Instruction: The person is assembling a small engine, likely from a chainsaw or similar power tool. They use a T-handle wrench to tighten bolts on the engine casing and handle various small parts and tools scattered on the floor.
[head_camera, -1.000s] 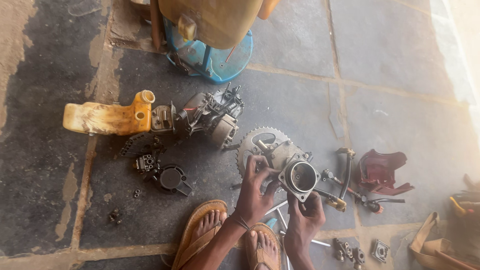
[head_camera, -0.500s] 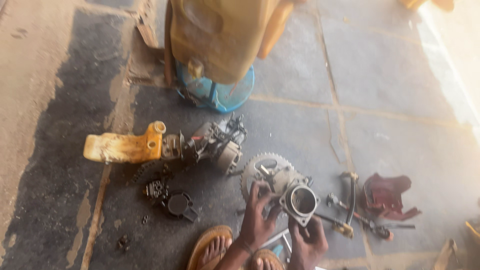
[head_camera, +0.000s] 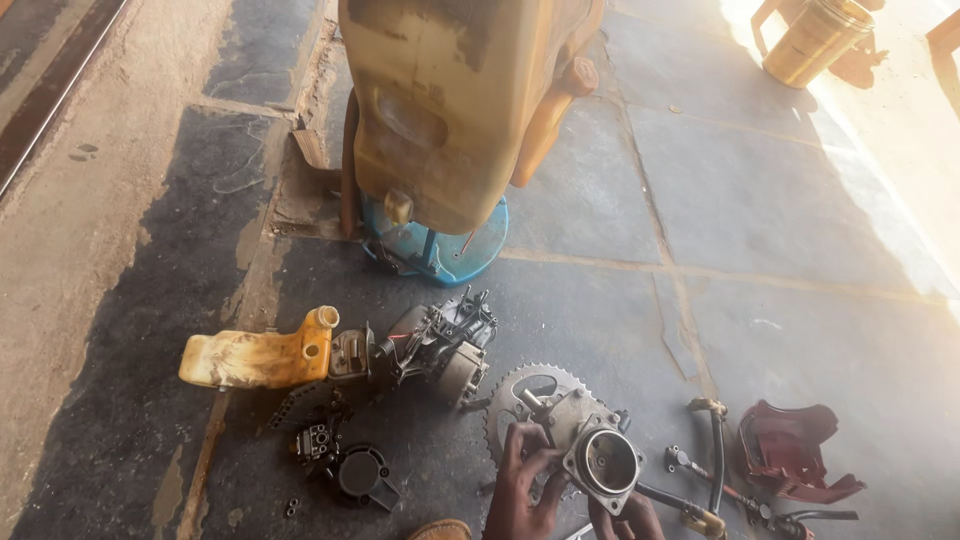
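Both hands, left hand (head_camera: 522, 485) and right hand (head_camera: 630, 518), grip a round metal pump housing (head_camera: 603, 462) above the toothed sprocket (head_camera: 525, 400) on the floor (head_camera: 760, 230).

Around the grey metal housing (head_camera: 600, 458), room was tight. The toothed sprocket (head_camera: 520, 392) lay touching it behind, and the small engine block (head_camera: 440, 350) with its yellow fuel tank (head_camera: 255, 358) barred the way up and left. Left of the housing sat a black carburettor part (head_camera: 345, 462). To its right, a black hose (head_camera: 715, 455) and red cover (head_camera: 795, 460) crowded the floor. Far beyond the housing stood the large yellow tank (head_camera: 450, 100); bare stone slabs (head_camera: 800, 250) lay open up and right.
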